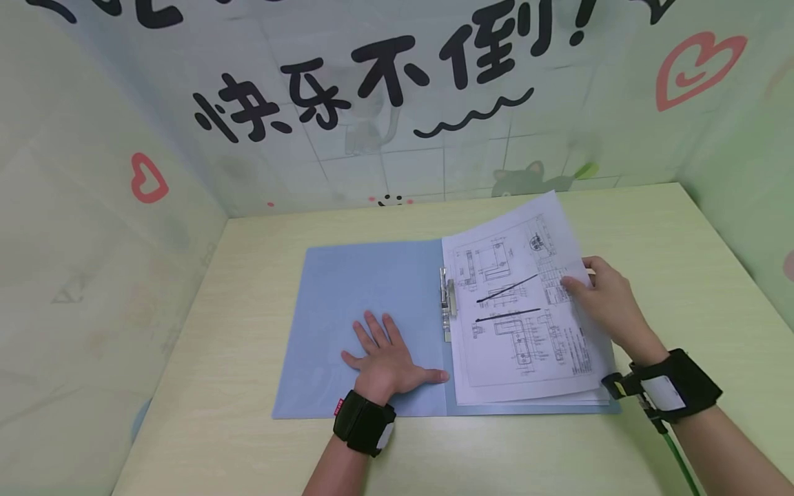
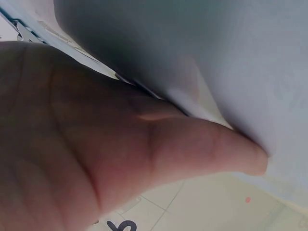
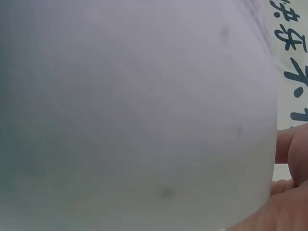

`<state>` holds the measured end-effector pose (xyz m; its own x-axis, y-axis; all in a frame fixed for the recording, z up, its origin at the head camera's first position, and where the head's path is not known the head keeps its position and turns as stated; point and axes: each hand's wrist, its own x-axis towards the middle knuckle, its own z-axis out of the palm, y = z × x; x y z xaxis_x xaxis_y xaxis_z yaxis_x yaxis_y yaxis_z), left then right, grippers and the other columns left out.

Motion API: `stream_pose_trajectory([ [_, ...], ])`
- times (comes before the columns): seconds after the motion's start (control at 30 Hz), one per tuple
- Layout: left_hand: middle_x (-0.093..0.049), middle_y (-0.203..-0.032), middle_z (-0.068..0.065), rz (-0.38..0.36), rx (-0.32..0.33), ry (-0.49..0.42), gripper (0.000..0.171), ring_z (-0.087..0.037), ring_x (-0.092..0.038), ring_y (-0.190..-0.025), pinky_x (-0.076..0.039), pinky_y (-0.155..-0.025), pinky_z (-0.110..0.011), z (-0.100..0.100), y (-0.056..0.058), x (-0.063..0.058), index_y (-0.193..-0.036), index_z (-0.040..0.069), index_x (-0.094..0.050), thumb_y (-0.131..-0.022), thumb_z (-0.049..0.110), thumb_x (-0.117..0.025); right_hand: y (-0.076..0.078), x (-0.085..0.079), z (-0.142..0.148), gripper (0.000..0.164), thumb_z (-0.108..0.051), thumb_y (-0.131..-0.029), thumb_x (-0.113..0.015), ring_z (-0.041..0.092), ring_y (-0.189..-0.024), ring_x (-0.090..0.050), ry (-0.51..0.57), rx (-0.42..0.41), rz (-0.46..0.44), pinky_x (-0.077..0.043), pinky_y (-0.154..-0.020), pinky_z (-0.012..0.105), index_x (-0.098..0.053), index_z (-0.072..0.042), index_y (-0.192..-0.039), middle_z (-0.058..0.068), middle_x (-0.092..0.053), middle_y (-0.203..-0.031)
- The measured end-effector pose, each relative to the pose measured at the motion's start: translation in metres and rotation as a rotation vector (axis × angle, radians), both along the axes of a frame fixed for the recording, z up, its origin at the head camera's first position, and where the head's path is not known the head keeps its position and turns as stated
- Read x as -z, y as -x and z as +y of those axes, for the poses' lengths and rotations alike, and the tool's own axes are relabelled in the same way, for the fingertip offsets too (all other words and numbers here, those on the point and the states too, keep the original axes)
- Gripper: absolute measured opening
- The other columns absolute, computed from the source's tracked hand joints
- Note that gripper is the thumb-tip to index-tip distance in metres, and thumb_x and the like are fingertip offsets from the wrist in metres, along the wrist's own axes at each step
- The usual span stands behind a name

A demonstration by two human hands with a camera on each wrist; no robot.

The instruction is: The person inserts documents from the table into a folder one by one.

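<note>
A blue folder [image 1: 347, 275] lies spread flat on the table. On its right side, printed sheets [image 1: 496, 358] with technical drawings sit under a metal clip [image 1: 446, 303] at the spine. The top sheet is tilted and lifted along its right edge. My right hand [image 1: 611, 303] pinches that edge between thumb and fingers; in the right wrist view the blurred sheet [image 3: 144, 106] fills most of the picture, beside the fingers [image 3: 296, 154]. With fingers spread, my left hand [image 1: 387, 362] rests on the folder's left cover, its thumb [image 2: 207, 147] pointing toward the spine.
The pale wooden table [image 1: 229, 310] extends around the folder. Behind it stands a light wall covering [image 1: 260, 176] with black lettering and red hearts. Black straps are worn on both wrists, and a green cable [image 1: 679, 458] runs from the right one.
</note>
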<state>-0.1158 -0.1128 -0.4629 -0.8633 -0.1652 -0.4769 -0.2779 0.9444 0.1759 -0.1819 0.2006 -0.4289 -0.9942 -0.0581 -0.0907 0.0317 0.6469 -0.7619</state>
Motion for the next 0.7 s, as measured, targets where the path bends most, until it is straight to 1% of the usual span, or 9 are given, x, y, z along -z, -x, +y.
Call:
stream_pose_trajectory([
  [0.27,0.015,-0.165,-0.02,0.005,-0.002,-0.006,0.145,-0.046,0.014,-0.151,-0.011,-0.109,-0.078,0.0,0.0002,0.0007,-0.159,0.006,-0.002,-0.058,0.08,-0.074,0.0001,0.002,-0.0041,0.054,-0.026,-0.105,-0.047,0.025,-0.076,-0.07,-0.011,-0.03,-0.018,-0.055,-0.058,0.031,-0.032,0.009,-0.144,0.036,-0.062,-0.116],
  [0.4,0.015,-0.165,-0.02,0.004,-0.002,-0.005,0.145,-0.046,0.014,-0.151,-0.011,-0.109,-0.078,0.0002,0.0004,0.0008,-0.159,0.006,-0.002,-0.058,0.081,-0.074,-0.0003,0.0035,-0.0029,0.056,-0.026,-0.104,-0.048,0.023,-0.074,-0.069,-0.026,-0.043,-0.044,-0.056,-0.058,0.033,-0.032,0.01,-0.143,0.036,-0.061,-0.115],
  [0.57,0.014,-0.165,-0.02,0.004,-0.001,-0.006,0.144,-0.046,0.013,-0.151,-0.012,-0.109,-0.078,0.0006,0.0003,0.0001,-0.159,0.006,-0.002,-0.059,0.08,-0.074,-0.0003,0.006,-0.0005,0.059,-0.028,-0.103,-0.049,0.02,-0.07,-0.067,-0.075,-0.059,-0.08,-0.055,-0.057,0.032,-0.031,0.014,-0.142,0.035,-0.061,-0.111],
  [0.7,0.014,-0.165,-0.02,0.005,0.0,-0.003,0.144,-0.046,0.013,-0.151,-0.012,-0.109,-0.078,0.0007,0.0006,0.0004,-0.159,0.006,-0.002,-0.059,0.08,-0.074,0.0009,0.0087,0.0027,0.062,-0.03,-0.103,-0.049,0.024,-0.073,-0.064,-0.132,-0.071,-0.094,-0.051,-0.059,0.03,-0.032,0.017,-0.14,0.034,-0.06,-0.109],
])
